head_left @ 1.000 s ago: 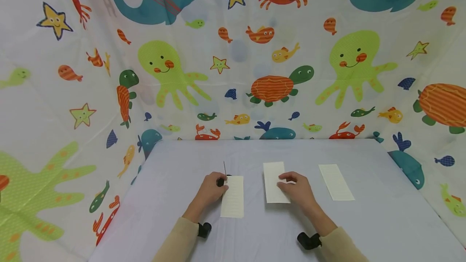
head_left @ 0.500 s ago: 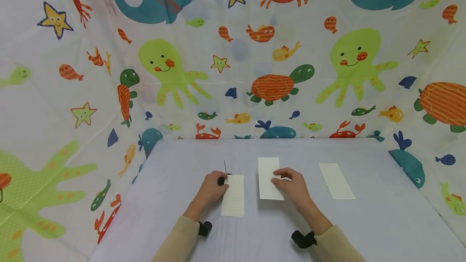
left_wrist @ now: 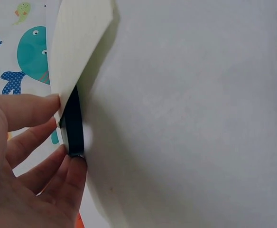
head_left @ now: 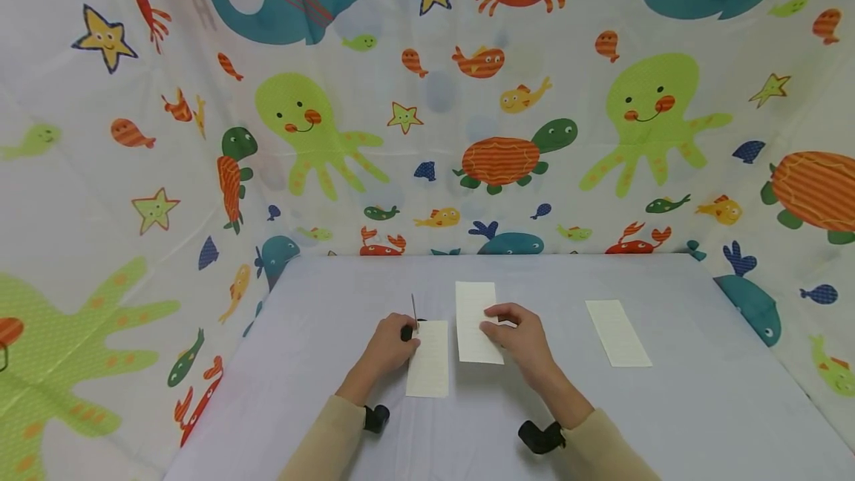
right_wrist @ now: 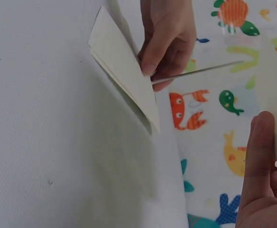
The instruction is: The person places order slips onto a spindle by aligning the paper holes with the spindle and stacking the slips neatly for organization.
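My left hand (head_left: 392, 340) grips the upper left edge of a small stack of cream paper slips (head_left: 427, 362) with faint ruled lines. Its thumb lies on the paper. Under the fingers is a dark clip-like piece (left_wrist: 74, 124), and a thin metal rod (right_wrist: 200, 72) sticks out from there; the fingers hide much of it. The stack is tilted off the table in the left wrist view. My right hand (head_left: 523, 336) pinches another slip (head_left: 476, 325) by its right edge between thumb and fingers, above the table and just right of the stack, not touching it.
A third cream slip (head_left: 617, 332) lies flat on the white-covered table (head_left: 534, 273) at the right. A curtain (head_left: 427, 154) with sea-animal prints hangs behind and at both sides. Black camera mounts (head_left: 542, 438) sit on the wrists.
My right hand has carried its slip leftward and slightly away from me, close to the stack. My left hand and the stack have stayed in place.
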### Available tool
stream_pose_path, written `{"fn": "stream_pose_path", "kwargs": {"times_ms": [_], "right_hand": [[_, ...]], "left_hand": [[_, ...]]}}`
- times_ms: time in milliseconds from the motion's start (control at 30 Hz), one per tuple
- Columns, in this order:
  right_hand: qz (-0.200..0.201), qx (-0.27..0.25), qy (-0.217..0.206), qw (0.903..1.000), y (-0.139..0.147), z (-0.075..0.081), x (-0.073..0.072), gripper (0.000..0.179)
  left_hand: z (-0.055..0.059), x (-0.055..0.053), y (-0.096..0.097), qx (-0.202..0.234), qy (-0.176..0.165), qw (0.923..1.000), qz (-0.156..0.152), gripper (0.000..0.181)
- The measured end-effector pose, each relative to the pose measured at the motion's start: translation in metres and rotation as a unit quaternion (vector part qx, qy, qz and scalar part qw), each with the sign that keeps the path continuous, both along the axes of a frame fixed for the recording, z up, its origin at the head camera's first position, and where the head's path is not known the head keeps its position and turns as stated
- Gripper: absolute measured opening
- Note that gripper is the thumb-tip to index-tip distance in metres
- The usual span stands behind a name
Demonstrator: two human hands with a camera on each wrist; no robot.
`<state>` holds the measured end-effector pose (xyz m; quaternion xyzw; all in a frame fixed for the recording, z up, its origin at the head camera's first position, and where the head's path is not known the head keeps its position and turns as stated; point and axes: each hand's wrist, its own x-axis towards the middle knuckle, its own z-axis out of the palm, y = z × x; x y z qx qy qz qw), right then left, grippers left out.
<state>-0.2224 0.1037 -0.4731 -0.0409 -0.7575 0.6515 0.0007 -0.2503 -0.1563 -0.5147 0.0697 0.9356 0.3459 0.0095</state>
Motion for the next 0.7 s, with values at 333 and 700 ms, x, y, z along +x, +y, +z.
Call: {"fn": "stream_pose_path", "kwargs": {"times_ms": [333, 700], "right_hand": [[0.018, -0.030, 0.005, 0.9994, -0.015, 0.005, -0.002, 0.024], [0.020, -0.042, 0.003, 0.9989, -0.029, 0.013, -0.006, 0.023]], "left_hand": [[-0.002, -0.002, -0.004, -0.004, 0.009, 0.9999, -0.005, 0.025], [0.017, -0.002, -0.010, 0.031, 0.000, 0.9984, 0.047, 0.019]]}}
